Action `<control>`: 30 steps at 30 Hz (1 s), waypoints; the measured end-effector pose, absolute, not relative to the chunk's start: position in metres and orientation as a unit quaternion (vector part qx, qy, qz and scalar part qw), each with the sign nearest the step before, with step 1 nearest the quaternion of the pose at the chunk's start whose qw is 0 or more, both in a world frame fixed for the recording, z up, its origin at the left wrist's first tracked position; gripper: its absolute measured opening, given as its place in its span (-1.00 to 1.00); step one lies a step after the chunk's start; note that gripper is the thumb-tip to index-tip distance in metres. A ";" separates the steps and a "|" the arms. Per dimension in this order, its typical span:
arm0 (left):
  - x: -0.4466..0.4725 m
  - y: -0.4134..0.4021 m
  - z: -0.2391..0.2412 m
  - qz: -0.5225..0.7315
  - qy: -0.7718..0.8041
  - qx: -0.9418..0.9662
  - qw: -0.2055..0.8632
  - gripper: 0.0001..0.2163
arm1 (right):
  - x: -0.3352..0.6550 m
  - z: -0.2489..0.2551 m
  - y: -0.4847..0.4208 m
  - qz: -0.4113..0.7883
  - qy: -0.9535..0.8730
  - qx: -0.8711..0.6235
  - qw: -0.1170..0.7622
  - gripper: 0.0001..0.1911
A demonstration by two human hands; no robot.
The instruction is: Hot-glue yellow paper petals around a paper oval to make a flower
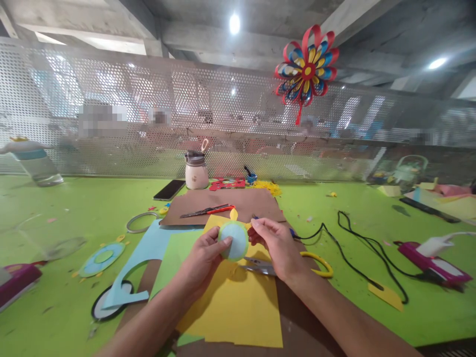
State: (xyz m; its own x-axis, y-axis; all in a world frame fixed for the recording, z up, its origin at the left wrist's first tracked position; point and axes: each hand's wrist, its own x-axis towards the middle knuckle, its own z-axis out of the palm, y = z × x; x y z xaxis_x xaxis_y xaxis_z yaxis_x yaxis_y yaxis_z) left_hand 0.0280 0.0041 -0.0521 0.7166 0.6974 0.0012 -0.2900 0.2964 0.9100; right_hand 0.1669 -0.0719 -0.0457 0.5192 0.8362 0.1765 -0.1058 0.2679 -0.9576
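While both hands meet just above the yellow paper sheet point(238, 302), they share one small thing between them: a light blue paper disc point(234, 240) with a pale green rim, held upright and facing the camera. The left hand point(203, 260) is closed on it from the lower left, thumb pressed across the disc's face and the fingers hidden behind it; the right hand point(277, 245) is pinched at its upper right edge, thumb and forefinger tips together beside a small yellow petal shape point(233, 214) that pokes up just behind the disc. By its look the disc is thin card or layered paper, so it should be very light, a little springy and easy to crease; a firm squeeze across the middle would likely dent it, and any fresh glue between the layers, which I cannot confirm, could let them slide. The safest hold seems to be at the rim, with flat finger pads on both faces, as the left hand has it. Directly under the right hand lie scissors with yellow handles point(316, 263) on the counter point(74, 213), touching the yellow sheet's far edge. Beyond the hands, on brown card point(223, 201), lies another pair of scissors with red handles point(208, 210). Left of the left hand lies a blue sheet with a round hole cut out point(145, 253), and farther left a finished blue and green ring piece point(102, 258). A black cord point(353, 248) trails off to the right of the right hand.
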 end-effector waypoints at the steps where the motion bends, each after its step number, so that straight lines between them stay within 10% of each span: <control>1: 0.028 0.003 -0.052 0.316 0.202 0.503 0.779 -0.81 | 0.167 -0.046 -0.072 0.331 -0.373 -0.508 0.702 -0.74; 30: 0.026 0.003 -0.045 0.289 0.197 0.490 0.799 -0.82 | 0.164 -0.044 -0.078 0.462 -0.344 -0.431 0.694 -0.80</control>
State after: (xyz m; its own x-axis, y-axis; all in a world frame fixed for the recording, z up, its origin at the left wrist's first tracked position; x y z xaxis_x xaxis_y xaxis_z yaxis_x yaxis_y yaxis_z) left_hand 0.0263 0.0030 -0.0451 0.7556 0.6543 -0.0316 -0.2684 0.3533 0.8962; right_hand 0.1636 -0.0777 -0.0436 0.3351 0.9388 0.0793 -0.3448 0.2006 -0.9170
